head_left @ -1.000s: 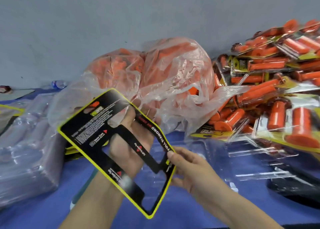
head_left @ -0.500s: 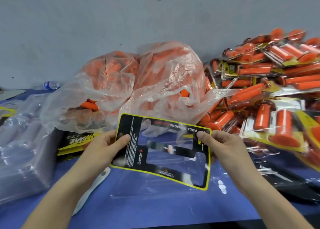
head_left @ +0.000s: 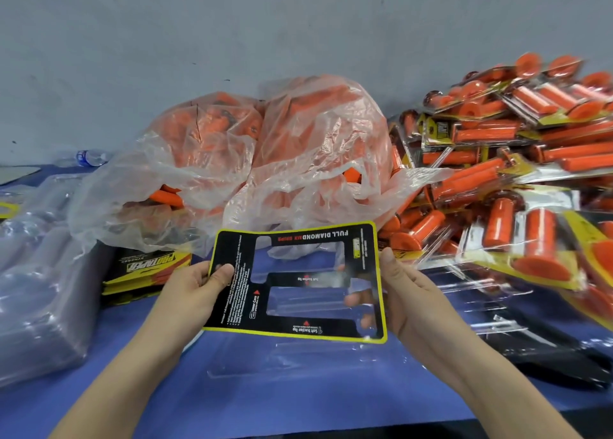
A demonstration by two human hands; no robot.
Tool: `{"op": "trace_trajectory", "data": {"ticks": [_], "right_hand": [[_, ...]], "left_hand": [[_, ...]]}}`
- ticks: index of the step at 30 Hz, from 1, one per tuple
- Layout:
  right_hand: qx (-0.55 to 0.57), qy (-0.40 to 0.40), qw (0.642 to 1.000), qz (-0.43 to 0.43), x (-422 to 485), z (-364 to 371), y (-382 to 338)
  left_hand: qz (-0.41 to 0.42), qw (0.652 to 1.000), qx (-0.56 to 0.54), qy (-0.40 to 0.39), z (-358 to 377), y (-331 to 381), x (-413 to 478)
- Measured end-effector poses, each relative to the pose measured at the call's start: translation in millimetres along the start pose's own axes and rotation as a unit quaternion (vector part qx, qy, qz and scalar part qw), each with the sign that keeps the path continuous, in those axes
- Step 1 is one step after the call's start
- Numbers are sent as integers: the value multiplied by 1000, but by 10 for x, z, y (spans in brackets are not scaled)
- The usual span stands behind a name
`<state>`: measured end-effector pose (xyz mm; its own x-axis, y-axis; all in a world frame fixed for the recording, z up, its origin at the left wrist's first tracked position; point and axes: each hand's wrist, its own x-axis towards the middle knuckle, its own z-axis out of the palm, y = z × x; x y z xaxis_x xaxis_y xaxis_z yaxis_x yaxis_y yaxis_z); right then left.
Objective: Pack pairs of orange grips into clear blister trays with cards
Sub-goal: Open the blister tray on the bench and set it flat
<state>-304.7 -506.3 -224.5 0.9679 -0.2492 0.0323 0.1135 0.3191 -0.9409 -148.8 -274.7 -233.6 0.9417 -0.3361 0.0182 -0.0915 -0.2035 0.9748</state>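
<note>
One blue tabletop (head_left: 232,405) carries everything. Largest on it is the pile of finished packs (head_left: 517,186) at the right, cut off by the frame edge. Next comes the crumpled plastic bag (head_left: 298,146) of loose orange handles at the back, then a wrapped stack of empty trays (head_left: 36,292) at the left. A low stack of cards (head_left: 146,272) sits just beside those. A single clear tray (head_left: 298,365) lies flat near the front, with nothing orange in it.

Above that tray is the card (head_left: 238,292), black with a yellow border and cut-out windows. A second ago the left grip held it tilted up while the right only touched a corner. Now it is level and held at both short ends. The left grip (head_left: 195,289) pinches the left edge, thumb on top. The right grip (head_left: 408,292) pinches the right edge, its fingers underneath showing through a window. I judge the card is being squared up to meet the tray, with no handles loaded yet.

The tray's outline is hard to trace against the blue. The left fingers under the card are hidden. Glare crosses the windows, so I cannot tell whether clear plastic already backs the card. A dark shape (head_left: 547,355) at the right is unclear. A small bottle (head_left: 89,157) lies far back at the left.
</note>
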Motion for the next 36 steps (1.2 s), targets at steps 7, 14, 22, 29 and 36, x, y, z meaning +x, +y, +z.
{"op": "trace_trajectory", "data": {"ticks": [7,14,22,29,36], "right_hand": [[-12,-12,1000,-16,11,-33,65],[-105,-11,994,-16,50,-17,199],[-194,-14,978,-68,14,-39,193],[-208,52,971,-110,-28,0,128],[-132,35,986,-96,-30,23,95]], "left_hand": [[-1,1000,0,-2,16,6,-24],[29,999,19,-7,46,34,-49],[94,995,36,-24,54,51,-70],[143,989,28,-14,111,152,-209],[192,974,82,87,133,154,-189]]}}
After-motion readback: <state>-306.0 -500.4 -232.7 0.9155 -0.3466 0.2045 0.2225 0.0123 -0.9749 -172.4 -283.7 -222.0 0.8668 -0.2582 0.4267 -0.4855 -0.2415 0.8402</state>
